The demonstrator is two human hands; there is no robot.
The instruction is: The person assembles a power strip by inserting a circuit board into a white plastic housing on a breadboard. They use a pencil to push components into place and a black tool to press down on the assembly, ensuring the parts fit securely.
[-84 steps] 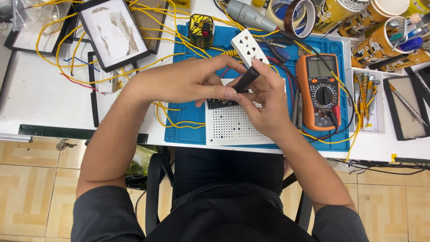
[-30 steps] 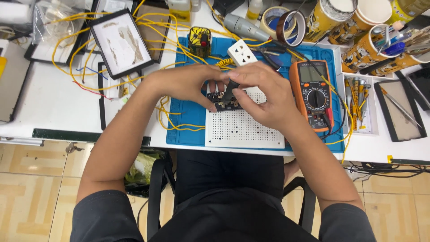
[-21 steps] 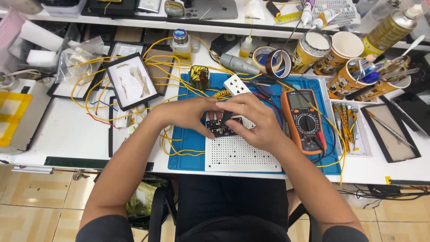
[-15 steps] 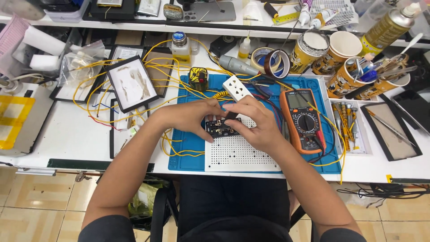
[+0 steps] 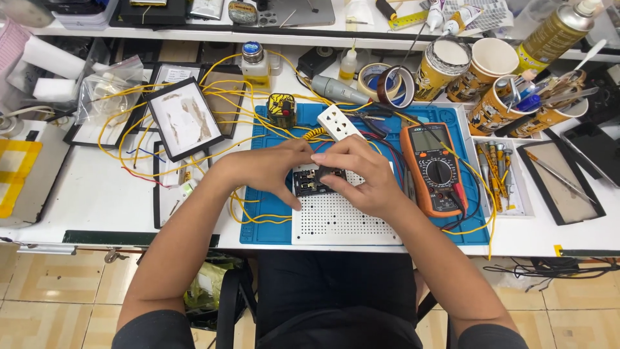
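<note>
- Under my left hand [image 5: 274, 173], which pins the black part [image 5: 309, 184] to the white board [image 5: 342, 220]; right hand [image 5: 358, 178] pinches its top.
- Beside my right wrist, the meter [image 5: 436, 169] leads could snag, I'd guess.

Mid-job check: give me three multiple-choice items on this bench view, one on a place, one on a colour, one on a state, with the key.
1. Where does the multimeter lie?
A. right of the hands on the blue mat
B. on the floor
C. on the back shelf

2. What colour is the perforated board?
A. red
B. white
C. black

3. What is the small black part doing?
A. lying alone by the tape roll
B. hanging off the table edge
C. held by both hands over the board

Key: 1 A, its orange case sits on the mat; 2 B, white with dots; 3 C, left hand and right hand both grip it.
</note>
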